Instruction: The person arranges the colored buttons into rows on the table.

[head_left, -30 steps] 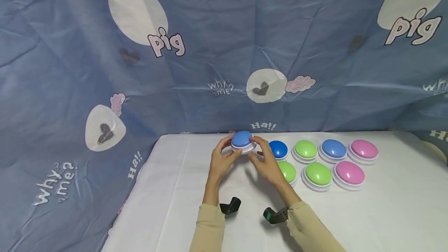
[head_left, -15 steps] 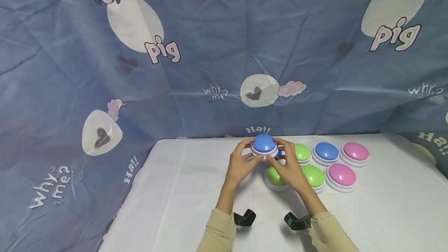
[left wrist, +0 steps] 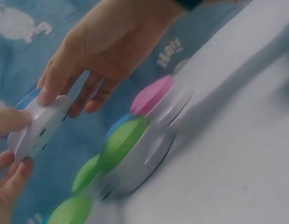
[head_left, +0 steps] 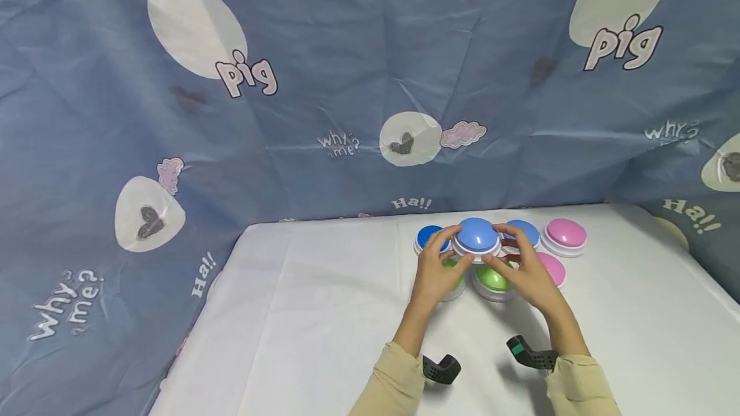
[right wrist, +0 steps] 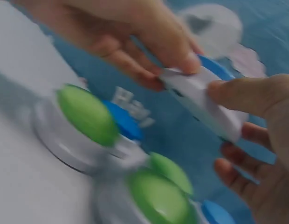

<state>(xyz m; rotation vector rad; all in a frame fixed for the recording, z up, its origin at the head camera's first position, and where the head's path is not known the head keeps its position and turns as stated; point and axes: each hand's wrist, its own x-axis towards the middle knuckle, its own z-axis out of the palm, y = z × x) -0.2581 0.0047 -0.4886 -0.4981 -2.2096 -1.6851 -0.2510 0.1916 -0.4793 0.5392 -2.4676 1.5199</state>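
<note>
Both hands grip a light blue dome push button (head_left: 476,235) with a white round base, held up off the table. My left hand (head_left: 435,273) pinches its left side, thumb at the front of the base. On the other side my right hand (head_left: 528,275) pinches the rim. In the right wrist view the white base (right wrist: 200,102) shows its underside, clear of the buttons on the table. Below and in front of it sit a green button (head_left: 494,279) and another green one (head_left: 457,282), partly covered by the left hand.
On the white table (head_left: 324,313) stand a dark blue button (head_left: 428,235), a blue button (head_left: 525,231), a pink button (head_left: 566,234) and a nearer pink button (head_left: 553,268). Behind the table hangs a blue printed cloth (head_left: 324,82).
Both hands have carried the light blue button rightward, from left of the dark blue button to over the group. The dark blue button is now left of it; a back green one is hidden.
</note>
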